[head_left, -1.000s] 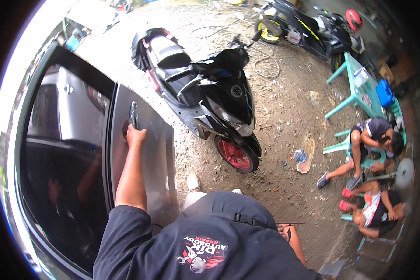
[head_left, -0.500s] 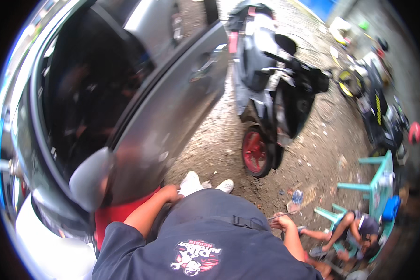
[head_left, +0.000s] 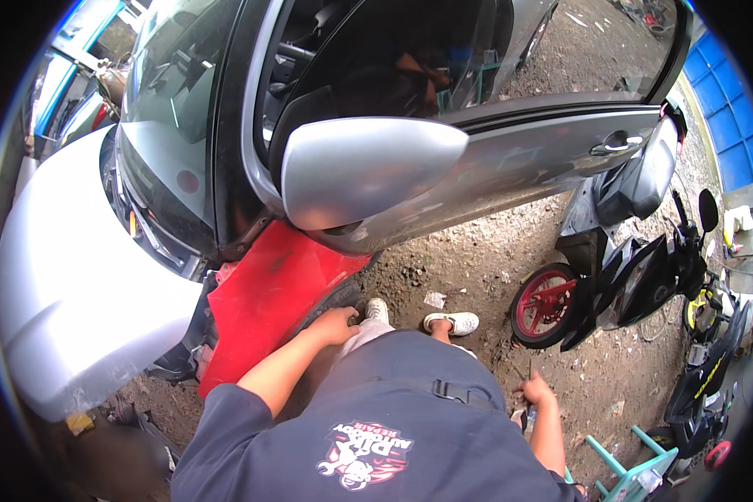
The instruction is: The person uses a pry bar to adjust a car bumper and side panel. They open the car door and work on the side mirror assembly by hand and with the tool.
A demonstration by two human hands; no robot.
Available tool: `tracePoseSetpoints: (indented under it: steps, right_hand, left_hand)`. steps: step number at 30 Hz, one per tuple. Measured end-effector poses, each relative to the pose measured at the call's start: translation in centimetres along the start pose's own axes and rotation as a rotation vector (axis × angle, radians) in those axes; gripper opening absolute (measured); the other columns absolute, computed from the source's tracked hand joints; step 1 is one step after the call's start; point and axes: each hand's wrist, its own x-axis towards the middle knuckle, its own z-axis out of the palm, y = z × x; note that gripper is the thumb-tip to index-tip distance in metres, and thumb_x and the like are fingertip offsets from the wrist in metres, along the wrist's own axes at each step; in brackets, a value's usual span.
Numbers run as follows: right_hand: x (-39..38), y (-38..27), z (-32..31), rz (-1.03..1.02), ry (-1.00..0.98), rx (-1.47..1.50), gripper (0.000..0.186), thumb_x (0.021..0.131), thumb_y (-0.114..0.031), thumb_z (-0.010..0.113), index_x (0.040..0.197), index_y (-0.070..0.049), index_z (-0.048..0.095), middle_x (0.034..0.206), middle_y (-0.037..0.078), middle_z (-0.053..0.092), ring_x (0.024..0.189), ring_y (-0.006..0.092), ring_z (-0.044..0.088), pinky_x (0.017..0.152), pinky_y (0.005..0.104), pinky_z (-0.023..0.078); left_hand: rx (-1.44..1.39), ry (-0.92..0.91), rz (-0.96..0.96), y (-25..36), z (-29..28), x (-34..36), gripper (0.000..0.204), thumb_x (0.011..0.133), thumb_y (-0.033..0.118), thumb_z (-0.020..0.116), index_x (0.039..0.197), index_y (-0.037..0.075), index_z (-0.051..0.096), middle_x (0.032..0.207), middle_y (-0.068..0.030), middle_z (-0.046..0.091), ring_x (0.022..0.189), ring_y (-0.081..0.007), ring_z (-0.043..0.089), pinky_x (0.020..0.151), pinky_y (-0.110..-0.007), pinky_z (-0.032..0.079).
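Observation:
My left hand (head_left: pixel 340 325) hangs by my left thigh with its fingers curled, and nothing shows in them. It is nearest to the red front fender (head_left: pixel 280 280) of a grey car and the dark tyre (head_left: pixel 336 299) under it. Out to my right side, my right hand (head_left: pixel 537 390) is closed around a thin metal tool (head_left: pixel 529 371); its exact kind is too small to make out. The car's grey door (head_left: pixel 510 167) is swung open, and its silver side mirror (head_left: pixel 368 167) stands above the fender.
A pale silver hood (head_left: pixel 84 276) covers the car's front at left. Ahead right stands a black and grey scooter (head_left: pixel 627 276) with a red front wheel (head_left: pixel 545 303). A green plastic stool (head_left: pixel 632 468) is at lower right, near another motorcycle (head_left: pixel 707 376). The ground is gravelly dirt.
My view has turned left toward the car, bringing the hood and fender into fuller sight. The scooter has shifted right in view, and the seated person has dropped out of it. My right hand keeps the tool.

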Motion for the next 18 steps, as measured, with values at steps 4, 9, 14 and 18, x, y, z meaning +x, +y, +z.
tracePoseSetpoints:
  steps: [4, 9, 14, 18]
  right_hand:
    - [-9.0, -11.6, 2.2, -0.276, -0.232, 0.081, 0.048, 0.1, -0.007, 0.057, 0.146, 0.004, 0.052, 0.098, 0.013, 0.079, 0.059, 0.0121, 0.062, 0.052, 0.0278, 0.049]
    - [-18.7, -21.5, 8.0, -0.624, -0.421, 0.361, 0.043, 0.1, -0.011, 0.063, 0.141, 0.0, 0.06, 0.108, 0.011, 0.078, 0.071, 0.0095, 0.061, 0.067, 0.0273, 0.052]
    - [-21.6, -27.4, 11.1, -0.789, -0.482, 0.275, 0.044, 0.099, -0.009, 0.063, 0.142, 0.002, 0.06, 0.105, 0.012, 0.077, 0.074, 0.0112, 0.062, 0.072, 0.0285, 0.054]
    - [-19.7, -27.4, 10.3, -0.859, -0.538, 0.2, 0.043, 0.103, -0.011, 0.061, 0.145, -0.001, 0.059, 0.107, 0.006, 0.077, 0.079, 0.0095, 0.061, 0.073, 0.0266, 0.052]
  left_hand:
    - [-0.126, 0.038, 0.101, -2.6, -1.5, -2.9, 0.054, 0.092, 0.033, 0.075, 0.138, 0.008, 0.062, 0.125, -0.0231, 0.071, 0.115, -0.0369, 0.07, 0.099, -0.047, 0.055]
    - [-0.298, 0.283, 0.347, 0.0, -7.8, -5.7, 0.056, 0.092, 0.025, 0.075, 0.143, 0.009, 0.057, 0.116, -0.0204, 0.072, 0.108, -0.0341, 0.072, 0.094, -0.045, 0.056]
    - [-0.27, 0.542, 0.583, 2.3, -13.6, -7.9, 0.035, 0.091, 0.016, 0.075, 0.124, 0.004, 0.07, 0.108, -0.0154, 0.074, 0.098, -0.0307, 0.073, 0.088, -0.039, 0.058]
    - [-0.331, 0.938, 0.745, 11.1, -24.8, -12.0, 0.025, 0.093, 0.004, 0.069, 0.118, 0.003, 0.072, 0.099, -0.0094, 0.072, 0.087, -0.0168, 0.07, 0.079, -0.03, 0.056]
